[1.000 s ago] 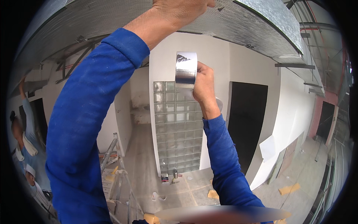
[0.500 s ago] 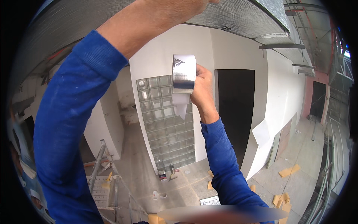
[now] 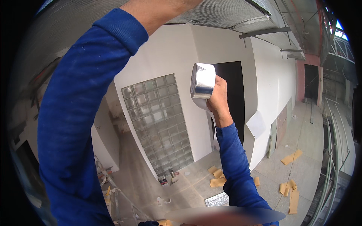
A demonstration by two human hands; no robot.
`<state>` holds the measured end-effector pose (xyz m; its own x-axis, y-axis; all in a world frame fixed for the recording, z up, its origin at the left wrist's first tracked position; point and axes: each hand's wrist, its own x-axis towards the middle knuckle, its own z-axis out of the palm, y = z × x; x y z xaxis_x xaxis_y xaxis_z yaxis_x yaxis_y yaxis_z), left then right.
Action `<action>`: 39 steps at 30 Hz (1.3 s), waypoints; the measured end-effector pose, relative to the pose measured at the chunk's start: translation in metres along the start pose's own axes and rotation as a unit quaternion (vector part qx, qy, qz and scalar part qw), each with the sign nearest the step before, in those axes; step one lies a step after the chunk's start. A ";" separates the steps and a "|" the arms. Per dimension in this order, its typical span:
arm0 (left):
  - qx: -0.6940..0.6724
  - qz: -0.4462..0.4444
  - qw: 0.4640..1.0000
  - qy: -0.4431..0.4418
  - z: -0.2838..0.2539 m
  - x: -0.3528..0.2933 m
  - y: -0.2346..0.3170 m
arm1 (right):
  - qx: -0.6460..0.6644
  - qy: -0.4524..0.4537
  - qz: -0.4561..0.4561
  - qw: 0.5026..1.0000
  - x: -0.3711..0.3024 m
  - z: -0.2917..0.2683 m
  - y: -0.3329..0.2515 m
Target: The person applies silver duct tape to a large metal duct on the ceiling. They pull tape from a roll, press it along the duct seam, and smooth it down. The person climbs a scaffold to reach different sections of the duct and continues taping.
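Note:
In my right hand [image 3: 219, 93] is a wide roll of shiny foil tape [image 3: 203, 81], gripped from its right side with the fingers mostly hidden behind it. A pale strip of backing paper [image 3: 200, 103] hangs below the roll. My left arm reaches up beside a foil-covered duct [image 3: 215, 17] overhead. Of my left hand [image 3: 166, 10] only the wrist end shows at the top edge. Its fingers lie outside the picture, so what they touch cannot be seen.
A stepladder [image 3: 113, 192] stands low on the left. Behind are a glass-block panel [image 3: 156, 120] in a white wall and a dark doorway [image 3: 235, 90]. Yellowish scraps [image 3: 292, 157] and a foil-faced piece [image 3: 217, 199] lie on the floor. Metal brackets [image 3: 266, 32] hang at upper right.
The tape roll and my right hand have shifted right in the picture and turned slightly. My left forearm is higher, its hand further out of view. The whole view has swung and tilted.

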<state>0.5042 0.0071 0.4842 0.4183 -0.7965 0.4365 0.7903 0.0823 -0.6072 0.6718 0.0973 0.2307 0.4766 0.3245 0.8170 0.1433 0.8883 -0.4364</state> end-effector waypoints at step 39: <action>-0.060 -0.019 0.997 0.042 0.108 0.106 0.164 | 0.038 0.073 0.011 0.997 0.008 -0.112 0.038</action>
<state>0.7261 0.0009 0.5027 0.3458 -0.8453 0.4074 0.7434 -0.0181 -0.6686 0.7782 0.0975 0.1789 0.6005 0.2990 0.7416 0.0682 0.9049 -0.4201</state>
